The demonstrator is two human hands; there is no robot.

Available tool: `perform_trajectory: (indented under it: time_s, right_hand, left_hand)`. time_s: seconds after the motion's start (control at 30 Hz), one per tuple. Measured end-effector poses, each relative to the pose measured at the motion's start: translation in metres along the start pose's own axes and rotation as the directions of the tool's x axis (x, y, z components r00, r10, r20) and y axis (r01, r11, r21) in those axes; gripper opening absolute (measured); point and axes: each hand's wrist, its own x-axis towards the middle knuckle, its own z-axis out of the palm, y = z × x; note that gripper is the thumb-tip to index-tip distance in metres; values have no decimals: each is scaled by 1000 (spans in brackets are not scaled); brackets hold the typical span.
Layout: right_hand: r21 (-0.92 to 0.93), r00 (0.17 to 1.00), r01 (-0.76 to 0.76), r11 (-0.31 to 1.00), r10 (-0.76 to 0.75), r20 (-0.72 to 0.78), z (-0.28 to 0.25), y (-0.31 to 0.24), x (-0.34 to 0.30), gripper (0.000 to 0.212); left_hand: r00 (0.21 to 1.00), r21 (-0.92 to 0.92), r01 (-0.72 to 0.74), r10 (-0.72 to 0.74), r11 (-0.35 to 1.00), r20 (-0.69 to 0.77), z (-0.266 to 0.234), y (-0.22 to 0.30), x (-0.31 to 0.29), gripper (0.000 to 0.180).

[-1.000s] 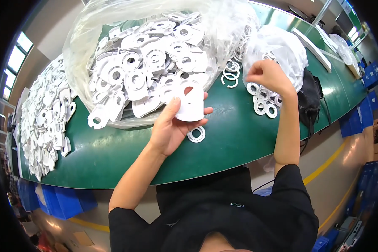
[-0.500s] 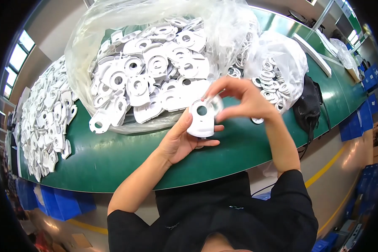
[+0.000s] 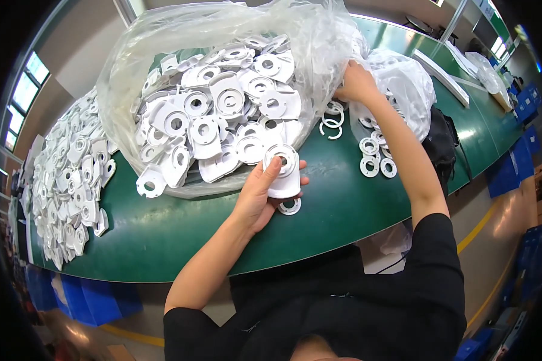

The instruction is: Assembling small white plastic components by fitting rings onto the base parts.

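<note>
My left hand (image 3: pixel 260 195) is closed round a white plastic bracket (image 3: pixel 285 188) with a round hole and a ring-shaped seat at its top. The thumb lies on its left edge, fingertips show at the right. Just below it, a flat white ring (image 3: pixel 290 207) lies on the table, partly covered by the hand. Farther off to the right, my right hand (image 3: pixel 358 84) reaches to the edge of the clear plastic bag. Its fingertips are hidden there. Thin white split rings (image 3: pixel 331 129) lie on the table below that hand.
A large clear plastic bag (image 3: pixel 123 78) holds many similar white brackets. More brackets form a heap (image 3: pixel 72 180) at the left of the green table (image 3: pixel 180 234). At the right are a bag (image 3: pixel 412 84) of flat rings, a black bag (image 3: pixel 439 141) and a white strip (image 3: pixel 442 78).
My right hand has left the bracket and moved up and right to the bags. The bracket stays in my left hand, its hole now looking lined by a ring.
</note>
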Motion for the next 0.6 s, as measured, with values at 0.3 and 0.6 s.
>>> perform_trajectory:
  time_s: [0.3, 0.6]
  right_hand:
    - [147, 917, -142, 979, 74, 391, -87, -25, 37, 26]
    - [338, 972, -76, 938, -5, 234, -112, -86, -78, 30]
  left_hand:
    - [999, -62, -46, 46, 997, 4, -15, 0, 11, 39]
    - [987, -35, -156, 155, 987, -30, -27, 7, 46, 38]
